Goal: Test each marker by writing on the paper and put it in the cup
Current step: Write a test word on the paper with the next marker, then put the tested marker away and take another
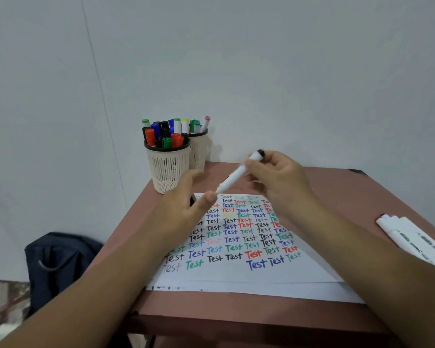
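Note:
My right hand [279,177] grips a white marker [234,175] by its upper part, and the marker's black end points up and to the right. The marker slants down left toward my left hand [181,209], whose thumb touches its lower end. A small black piece [192,200], apparently the cap, sits between that thumb and the palm. Below both hands lies the paper [236,272], covered with rows of "Test" in several colours. Two beige mesh cups stand at the table's back left: the front cup [167,169] is full of markers, and the back cup [199,151] holds a few.
Several white markers [412,237] lie on the table's right side. The reddish-brown table [236,315] stands against a white wall. A dark blue bag [58,259] sits on the floor to the left.

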Motion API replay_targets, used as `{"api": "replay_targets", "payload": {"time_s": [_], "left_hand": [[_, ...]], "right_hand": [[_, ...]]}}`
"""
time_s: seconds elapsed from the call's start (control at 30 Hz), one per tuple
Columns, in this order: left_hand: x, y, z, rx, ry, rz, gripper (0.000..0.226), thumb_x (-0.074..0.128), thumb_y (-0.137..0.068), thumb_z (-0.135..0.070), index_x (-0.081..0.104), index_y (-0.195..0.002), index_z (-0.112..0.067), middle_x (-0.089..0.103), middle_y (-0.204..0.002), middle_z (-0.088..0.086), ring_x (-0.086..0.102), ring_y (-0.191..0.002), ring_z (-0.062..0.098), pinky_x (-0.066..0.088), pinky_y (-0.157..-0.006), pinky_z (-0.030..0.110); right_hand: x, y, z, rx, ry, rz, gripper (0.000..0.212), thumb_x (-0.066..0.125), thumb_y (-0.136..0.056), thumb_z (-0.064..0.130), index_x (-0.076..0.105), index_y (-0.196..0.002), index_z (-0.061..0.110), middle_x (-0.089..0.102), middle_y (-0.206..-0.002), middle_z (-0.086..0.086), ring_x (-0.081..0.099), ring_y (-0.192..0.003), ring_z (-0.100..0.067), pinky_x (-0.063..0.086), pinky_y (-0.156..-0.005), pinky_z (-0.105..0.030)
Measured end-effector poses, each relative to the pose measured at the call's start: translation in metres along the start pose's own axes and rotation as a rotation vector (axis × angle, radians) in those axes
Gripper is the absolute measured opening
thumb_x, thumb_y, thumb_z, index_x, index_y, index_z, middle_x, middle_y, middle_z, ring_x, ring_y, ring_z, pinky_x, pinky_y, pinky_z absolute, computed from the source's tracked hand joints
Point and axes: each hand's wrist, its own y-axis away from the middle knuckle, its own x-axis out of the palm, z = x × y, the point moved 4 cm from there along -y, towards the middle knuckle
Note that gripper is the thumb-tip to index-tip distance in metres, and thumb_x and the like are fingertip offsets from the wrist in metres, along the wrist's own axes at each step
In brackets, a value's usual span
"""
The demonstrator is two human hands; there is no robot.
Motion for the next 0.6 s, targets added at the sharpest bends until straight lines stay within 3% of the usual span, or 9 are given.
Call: {"api": "replay_targets", "payload": {"time_s": [0.1, 0.23, 0.33, 0.43, 0.5, 0.53, 0.6], "left_hand": [[0.000, 0.001, -0.002, -0.006, -0.004, 0.039, 0.086, 0.021, -0.074, -0.098, 0.032, -0.143, -0.048, 0.064, -0.113, 0.001, 0.060, -0.099, 0.011, 0.050, -0.093, 0.043], [0.000, 0.001, -0.010, -0.018, -0.196, 0.081, 0.061, 0.036, -0.082, -0.085, 0.050, -0.129, -0.048, 0.064, -0.082, -0.008, 0.060, -0.076, 0.004, 0.049, -0.067, 0.027], [0.002, 0.002, -0.016, -0.010, -0.323, 0.107, 0.050, 0.050, -0.084, -0.075, 0.055, -0.125, -0.047, 0.059, -0.070, -0.007, 0.057, -0.065, 0.006, 0.042, -0.057, 0.024], [0.004, 0.002, -0.020, 0.035, -0.431, 0.126, 0.054, 0.050, -0.083, -0.074, 0.055, -0.131, -0.049, 0.057, -0.069, -0.009, 0.055, -0.065, 0.004, 0.036, -0.056, 0.022], [0.005, 0.003, -0.023, 0.045, -0.482, 0.156, 0.056, 0.048, -0.084, -0.076, 0.051, -0.135, -0.053, 0.055, -0.067, -0.010, 0.053, -0.063, 0.002, 0.033, -0.054, 0.021], [0.006, 0.003, -0.025, 0.037, -0.503, 0.173, 0.056, 0.047, -0.084, -0.076, 0.049, -0.137, -0.056, 0.055, -0.066, -0.010, 0.053, -0.062, 0.002, 0.031, -0.052, 0.020], [0.007, 0.002, -0.026, 0.026, -0.543, 0.192, 0.057, 0.044, -0.085, -0.078, 0.044, -0.138, -0.059, 0.054, -0.064, -0.009, 0.052, -0.059, 0.002, 0.029, -0.050, 0.019]], "right_hand": [[-0.042, -0.015, -0.001, 0.115, -0.092, -0.138, 0.014, 0.070, -0.097, 0.015, 0.071, -0.105, 0.005, 0.064, -0.087, -0.007, 0.057, -0.069, -0.012, 0.051, -0.062, -0.026], [-0.097, -0.030, -0.015, 0.227, -0.156, -0.273, 0.014, 0.057, -0.098, 0.019, 0.063, -0.096, 0.006, 0.070, -0.089, -0.019, 0.055, -0.066, -0.023, 0.042, -0.052, -0.027], [-0.117, -0.029, -0.029, 0.213, -0.120, -0.246, 0.029, 0.042, -0.105, 0.019, 0.056, -0.101, -0.006, 0.073, -0.092, -0.033, 0.063, -0.062, -0.025, 0.050, -0.054, -0.027], [-0.116, -0.030, -0.033, 0.116, 0.002, -0.149, 0.020, 0.065, -0.095, 0.004, 0.064, -0.102, -0.015, 0.076, -0.090, -0.016, 0.073, -0.088, -0.026, 0.059, -0.064, -0.029], [-0.112, -0.032, -0.032, 0.054, 0.005, -0.149, 0.039, 0.077, -0.082, -0.007, 0.057, -0.115, -0.004, 0.071, -0.102, -0.016, 0.075, -0.099, -0.027, 0.061, -0.069, -0.033], [-0.109, -0.032, -0.032, 0.051, 0.002, -0.153, 0.042, 0.076, -0.082, -0.008, 0.055, -0.118, 0.001, 0.070, -0.108, -0.019, 0.076, -0.097, -0.026, 0.061, -0.069, -0.033], [-0.107, -0.034, -0.035, 0.063, 0.091, -0.134, 0.029, 0.072, -0.088, -0.003, 0.060, -0.114, -0.005, 0.076, -0.102, -0.013, 0.077, -0.084, -0.022, 0.062, -0.070, -0.031]]}}
